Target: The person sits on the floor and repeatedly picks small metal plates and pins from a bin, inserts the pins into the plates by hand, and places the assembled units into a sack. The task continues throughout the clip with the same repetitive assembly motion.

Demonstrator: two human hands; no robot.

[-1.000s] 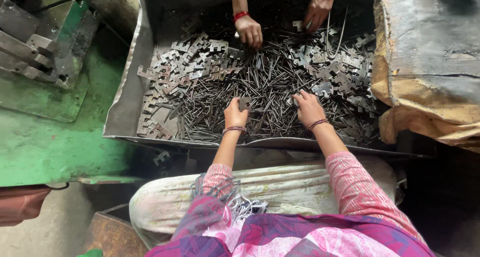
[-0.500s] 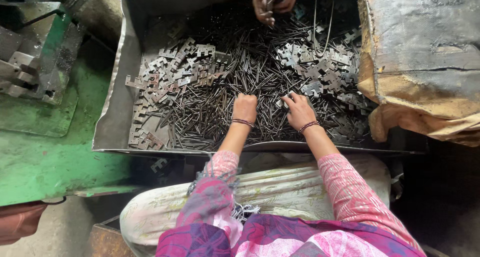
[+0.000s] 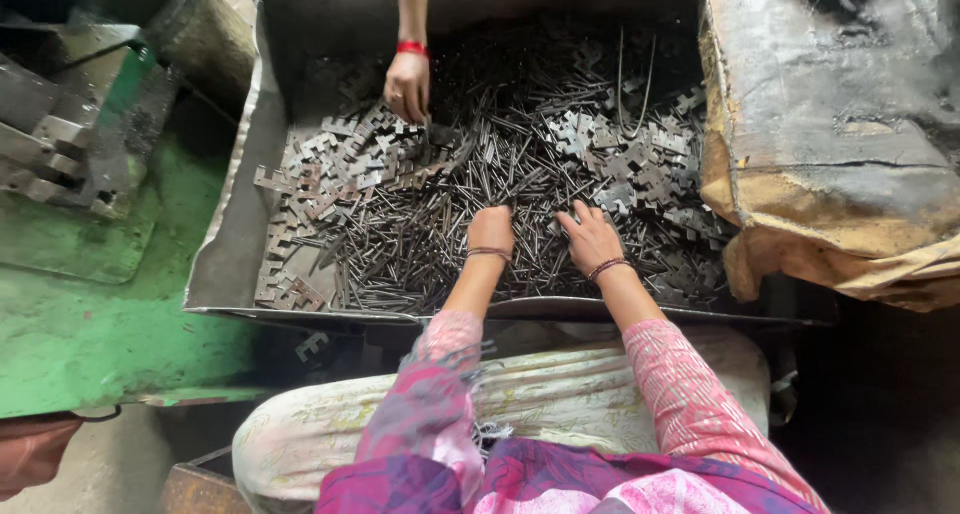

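Steel is everywhere in the shallow metal tray (image 3: 225,264): dark, thin rods (image 3: 430,244) heaped across its middle, with flat cross-shaped plates (image 3: 330,169) gathered along the left and right. The person's left hand (image 3: 491,231) rests knuckles-up on the heap near the tray's front lip, fingers curled down into the rods and pressed together, so whether it pinches anything I cannot tell. The right hand (image 3: 592,238), just beside it, lies flatter with its fingers spread loosely over the rods. Across the tray a co-worker's hand (image 3: 407,86), with a red band at the wrist, reaches down among the plates, fingertips together. To my eye this is picking and sorting by feel, and it goes best by raking lightly with the fingertips and lifting each rod along its length instead of dragging it crosswise through the tangle. The rods have no single heading; they cross at every angle, though many under the two hands run roughly from the near lip toward the far side, slightly slanted. A worn brown sack (image 3: 830,144) slumps at the right.
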